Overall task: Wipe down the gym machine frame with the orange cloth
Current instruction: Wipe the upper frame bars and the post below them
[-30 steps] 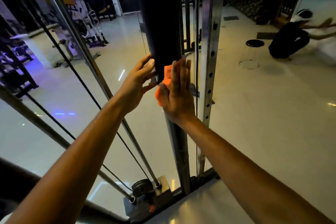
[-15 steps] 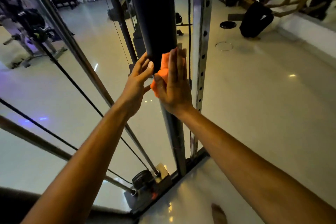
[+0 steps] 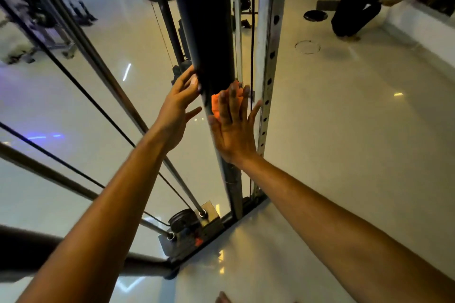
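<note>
The gym machine frame rises in front of me: a steel upright (image 3: pixel 232 187) with a black cover (image 3: pixel 206 24) over its upper part. My right hand (image 3: pixel 234 128) lies flat with straight, spread fingers and presses the orange cloth (image 3: pixel 216 107) against the upright just below the black cover. Only a small patch of the cloth shows beside my fingers. My left hand (image 3: pixel 178 109) touches the left edge of the black cover with straight fingers.
A perforated steel post (image 3: pixel 267 86) stands right of my right hand. Slanted bars and a cable (image 3: pixel 103 74) run down left to the base bracket (image 3: pixel 197 229). A crouching person (image 3: pixel 354 15) and a black disc (image 3: pixel 315 15) are on the glossy floor, far right.
My right hand with the cloth has slid a little down the upright and its fingers have spread. The left hand stays at the cover's edge. My head has tilted further down.
</note>
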